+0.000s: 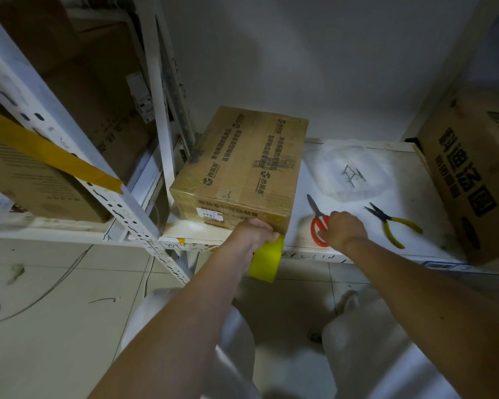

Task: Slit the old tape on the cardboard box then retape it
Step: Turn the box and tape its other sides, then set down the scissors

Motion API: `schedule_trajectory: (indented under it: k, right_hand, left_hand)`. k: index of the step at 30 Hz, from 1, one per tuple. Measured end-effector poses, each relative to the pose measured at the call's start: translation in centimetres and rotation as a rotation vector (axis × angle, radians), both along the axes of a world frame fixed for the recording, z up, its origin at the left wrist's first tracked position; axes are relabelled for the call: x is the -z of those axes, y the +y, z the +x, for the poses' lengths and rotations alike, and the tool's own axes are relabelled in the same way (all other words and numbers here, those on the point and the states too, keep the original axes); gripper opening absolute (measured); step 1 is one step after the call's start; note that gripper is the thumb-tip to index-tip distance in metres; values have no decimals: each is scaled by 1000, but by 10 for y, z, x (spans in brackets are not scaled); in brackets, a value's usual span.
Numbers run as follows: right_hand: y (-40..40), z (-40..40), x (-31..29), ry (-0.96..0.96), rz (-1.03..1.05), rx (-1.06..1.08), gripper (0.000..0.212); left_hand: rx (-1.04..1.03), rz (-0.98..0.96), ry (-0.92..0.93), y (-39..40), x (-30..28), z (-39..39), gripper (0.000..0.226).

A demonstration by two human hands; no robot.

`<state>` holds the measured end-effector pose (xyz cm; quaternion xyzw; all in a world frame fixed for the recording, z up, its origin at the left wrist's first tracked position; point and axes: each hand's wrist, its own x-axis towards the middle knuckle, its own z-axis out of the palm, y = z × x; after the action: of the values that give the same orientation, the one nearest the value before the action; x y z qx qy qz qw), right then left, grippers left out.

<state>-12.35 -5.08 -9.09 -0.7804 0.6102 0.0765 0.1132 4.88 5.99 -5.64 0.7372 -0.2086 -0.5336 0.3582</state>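
Setting: white metal shelf against a pale wall, tiled floor below, dim light.
Box: brown cardboard box with dark printed characters and glossy old tape across its top, sitting at the left end of the shelf, a small white label on its near face.
Left hand: left hand at the box's near lower corner, its grip curled round a roll of yellow tape that hangs past the shelf edge just under the box.
Right hand: right hand lying over the handles of the red-handled scissors, fingers bent on them; whether the grip has truly closed on them I cannot tell.
Scissors: blades pointing away towards the wall, lying on the shelf just right of the box.
Pliers: yellow-handled long-nose pliers lying further right, apart from the scissors.
Tray: clear plastic tray behind the tools, holding a few small metal pieces.
Other boxes: large brown carton at the right end of the shelf; more cartons on the white slotted rack at left, one with a yellow tape strip.
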Motion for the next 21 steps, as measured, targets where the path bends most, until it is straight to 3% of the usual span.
schedule_trajectory:
  k: [4,8,13,16,19,21]
  right_hand:
    - [1,11,1,86,-7,-9,33]
    - [-6,6,-10,139,117,-30,33]
    - [-17,-15,-22,76,308,-70,31]
    - [-21,-33,-31,39,475,-207,36]
    - [-14,-45,-50,-11,526,-322,29]
    - [-9,-50,-58,-109,654,-282,23]
  left_hand:
    - [-9,4,10,-2,1,2,19]
    - [7,13,10,-1,-1,2,18]
    - [4,17,12,1,-6,1,19]
    - [4,9,19,3,-10,-1,18]
    - [2,5,25,6,-13,-2,17]
    - [1,0,24,7,-13,-2,16]
